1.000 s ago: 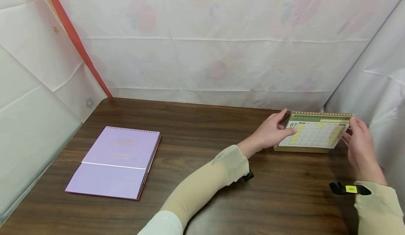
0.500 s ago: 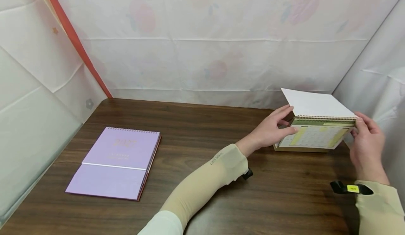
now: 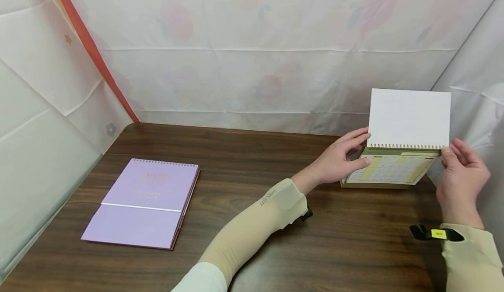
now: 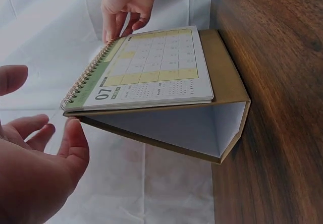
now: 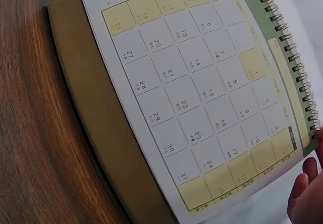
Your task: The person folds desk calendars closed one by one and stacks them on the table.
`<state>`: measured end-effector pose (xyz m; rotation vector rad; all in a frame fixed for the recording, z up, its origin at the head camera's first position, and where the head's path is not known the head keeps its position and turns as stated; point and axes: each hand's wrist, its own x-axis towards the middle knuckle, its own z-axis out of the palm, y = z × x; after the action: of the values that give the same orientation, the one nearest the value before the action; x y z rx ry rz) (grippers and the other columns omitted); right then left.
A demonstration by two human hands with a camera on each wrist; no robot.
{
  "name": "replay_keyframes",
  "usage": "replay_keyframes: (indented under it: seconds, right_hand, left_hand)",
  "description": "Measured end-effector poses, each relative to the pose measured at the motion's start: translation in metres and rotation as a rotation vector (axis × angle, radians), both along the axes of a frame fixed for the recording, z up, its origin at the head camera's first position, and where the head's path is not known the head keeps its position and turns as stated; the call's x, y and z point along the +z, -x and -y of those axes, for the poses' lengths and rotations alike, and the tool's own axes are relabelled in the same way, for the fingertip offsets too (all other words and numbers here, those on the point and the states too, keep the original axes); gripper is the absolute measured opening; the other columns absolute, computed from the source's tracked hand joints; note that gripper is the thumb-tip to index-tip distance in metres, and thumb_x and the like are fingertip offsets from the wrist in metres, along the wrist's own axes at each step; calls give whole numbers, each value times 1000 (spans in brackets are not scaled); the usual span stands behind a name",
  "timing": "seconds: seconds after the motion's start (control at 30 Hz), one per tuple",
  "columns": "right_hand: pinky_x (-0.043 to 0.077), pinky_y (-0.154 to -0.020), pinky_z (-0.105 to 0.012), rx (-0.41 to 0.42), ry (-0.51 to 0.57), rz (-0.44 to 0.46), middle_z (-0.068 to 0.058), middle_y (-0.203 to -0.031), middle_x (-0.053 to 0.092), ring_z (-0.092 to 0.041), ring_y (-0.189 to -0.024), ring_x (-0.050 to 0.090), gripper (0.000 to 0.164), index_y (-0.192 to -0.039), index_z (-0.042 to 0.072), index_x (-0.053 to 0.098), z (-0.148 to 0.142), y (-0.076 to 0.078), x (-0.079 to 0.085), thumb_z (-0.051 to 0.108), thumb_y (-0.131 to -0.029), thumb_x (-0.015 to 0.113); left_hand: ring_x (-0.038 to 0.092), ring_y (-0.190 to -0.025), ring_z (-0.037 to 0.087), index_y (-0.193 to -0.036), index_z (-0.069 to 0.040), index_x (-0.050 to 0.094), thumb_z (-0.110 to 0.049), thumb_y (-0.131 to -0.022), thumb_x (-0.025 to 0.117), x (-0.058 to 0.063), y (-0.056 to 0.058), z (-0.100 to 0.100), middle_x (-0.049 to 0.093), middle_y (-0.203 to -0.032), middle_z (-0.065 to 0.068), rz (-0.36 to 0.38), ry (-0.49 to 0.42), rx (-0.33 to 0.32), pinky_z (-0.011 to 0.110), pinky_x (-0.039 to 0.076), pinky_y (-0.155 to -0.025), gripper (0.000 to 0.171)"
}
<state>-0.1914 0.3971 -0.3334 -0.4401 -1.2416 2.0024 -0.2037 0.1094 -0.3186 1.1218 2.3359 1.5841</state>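
Note:
A green-and-white desk calendar (image 3: 393,169) with gold coil binding and a tan cardboard base stands at the far right. Its front page shows month 07, and a blank white sheet (image 3: 409,117) stands upright above the coils. My left hand (image 3: 334,158) is at the upper left corner; in the left wrist view a fingertip touches the back edge, while the thumb stays apart. At the other end of the binding, my right hand (image 3: 462,178) pinches the calendar's upper right corner, with part of the fingers hidden in the right wrist view.
On the left of the dark wood table (image 3: 252,152) lies a lilac spiral-bound calendar (image 3: 141,200) with a white band across it. White patterned cloth (image 3: 236,64) hangs close behind the table and along both sides.
A sheet of the desk calendar has swung up over the coils and stands upright, blank side showing. My right hand has shifted slightly right; my left hand has hardly moved.

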Motion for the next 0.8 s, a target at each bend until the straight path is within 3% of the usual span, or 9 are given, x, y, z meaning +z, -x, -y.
replay_keyframes:
  seconds: [0.1, 0.3, 0.57, 0.63, 0.8]
  right_hand:
    - [46, -63, -15, 2, -4, 4, -5, -99, 70, -10, -81, 61, 32, -111, -2, 74, 0, 0, -1, -4, -80, 80]
    - [45, -67, -15, 9, -35, 45, -4, -102, 66, -11, -91, 57, 23, -108, 1, 75, -2, 0, -1, 6, -86, 78]
    - [46, -66, -17, 64, -30, 18, -6, -98, 62, -14, -92, 56, 15, -99, -3, 73, -7, 3, -6, 4, -87, 76]
    - [47, -64, -17, 110, -16, 12, -6, -98, 63, -14, -91, 57, 15, -98, -5, 72, -11, 2, -7, 4, -87, 75]
    - [47, -68, -21, 317, 33, -60, -8, -105, 64, -16, -95, 57, 23, -106, -9, 69, -24, -5, -13, 6, -89, 73]
  left_hand:
    - [43, -129, -1, -157, -19, 32, -25, -102, 58, 0, 0, 1, 17, -160, -24, -17, -2, -17, 14, 44, -82, 61]
    - [42, -128, -1, -157, -18, 32, -24, -105, 54, 2, 1, 2, 21, -160, -19, -54, -17, -53, 14, 41, -87, 57]
    - [46, -112, 0, -154, -20, 39, -20, -105, 54, 2, 2, 5, 33, -153, -18, -20, -87, -102, 16, 43, -74, 52]
    - [47, -114, -2, -153, -20, 42, -20, -104, 55, 2, 2, 5, 37, -151, -18, -7, -102, -103, 16, 44, -75, 50]
    - [39, -129, -10, -148, -20, 50, -20, -103, 57, 1, 1, 6, 42, -150, -19, 37, -126, -104, 15, 39, -98, 45]
